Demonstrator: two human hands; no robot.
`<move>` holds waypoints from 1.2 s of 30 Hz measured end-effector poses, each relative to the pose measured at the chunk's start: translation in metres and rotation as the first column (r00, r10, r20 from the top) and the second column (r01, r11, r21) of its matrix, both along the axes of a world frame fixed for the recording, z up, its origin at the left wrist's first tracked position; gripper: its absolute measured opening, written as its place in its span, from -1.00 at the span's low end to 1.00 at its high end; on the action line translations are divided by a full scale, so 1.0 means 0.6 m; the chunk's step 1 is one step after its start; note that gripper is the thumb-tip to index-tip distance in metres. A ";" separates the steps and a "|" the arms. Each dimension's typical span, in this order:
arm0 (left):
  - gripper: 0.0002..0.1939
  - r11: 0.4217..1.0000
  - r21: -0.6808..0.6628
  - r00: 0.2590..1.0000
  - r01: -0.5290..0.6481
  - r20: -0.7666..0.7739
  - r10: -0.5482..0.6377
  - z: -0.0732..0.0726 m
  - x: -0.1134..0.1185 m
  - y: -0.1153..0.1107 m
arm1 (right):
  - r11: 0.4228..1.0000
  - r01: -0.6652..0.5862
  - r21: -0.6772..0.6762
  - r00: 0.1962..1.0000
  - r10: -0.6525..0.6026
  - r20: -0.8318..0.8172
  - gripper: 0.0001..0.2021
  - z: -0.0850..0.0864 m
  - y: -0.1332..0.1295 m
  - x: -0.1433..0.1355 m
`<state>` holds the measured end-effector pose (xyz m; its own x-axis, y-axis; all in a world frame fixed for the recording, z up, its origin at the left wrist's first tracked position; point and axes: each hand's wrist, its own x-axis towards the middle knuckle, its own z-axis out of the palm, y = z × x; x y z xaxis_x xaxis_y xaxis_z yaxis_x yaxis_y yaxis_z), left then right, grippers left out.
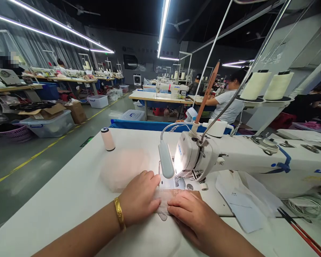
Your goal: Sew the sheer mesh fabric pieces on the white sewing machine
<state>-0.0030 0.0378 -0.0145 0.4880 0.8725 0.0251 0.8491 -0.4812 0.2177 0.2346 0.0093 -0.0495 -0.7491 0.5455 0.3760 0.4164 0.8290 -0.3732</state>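
A strip of sheer whitish fabric (pixel 163 196) lies at the needle area of a white sewing machine (pixel 186 148), lit by its lamp. My left hand (pixel 141 194), with a gold bracelet and a ring, grips the fabric's left part, thumb and forefinger apart around it. On its right part my right hand (pixel 189 212) presses down, fingers close together, fingertips just in front of the presser foot. A pale pink, blurred heap of thin fabric (pixel 124 169) lies beyond my left hand. Some fingers of both hands are hidden.
A pale pink thread spool (pixel 107 139) stands at the table's far left. Right of the needle lie white paper pieces (pixel 243 207), red-handled tweezers (pixel 305 230) and coiled cord (pixel 309 203). A pencil (pixel 208 89) stands upright on the machine. A person in white (pixel 227 98) sits beyond.
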 end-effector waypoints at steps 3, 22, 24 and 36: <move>-0.82 1.000 0.012 1.000 -0.007 -0.018 0.007 -0.010 -0.002 0.007 | 1.000 0.001 -0.002 1.000 -0.001 0.020 -0.63 0.006 -0.002 0.000; -0.84 0.868 0.477 0.888 0.139 0.328 -0.323 -0.044 0.030 -0.016 | 0.936 0.288 -0.202 0.922 -0.328 -0.205 -0.78 -0.021 0.009 -0.004; -0.78 0.834 0.542 0.880 0.106 0.338 -0.332 -0.050 0.033 -0.016 | 0.935 0.297 -0.192 0.916 -0.336 -0.221 -0.76 -0.019 0.009 -0.005; -0.70 0.728 0.682 0.869 0.072 0.315 -0.381 -0.054 0.038 -0.015 | 0.930 0.314 -0.189 0.905 -0.354 -0.237 -0.70 -0.016 0.009 -0.006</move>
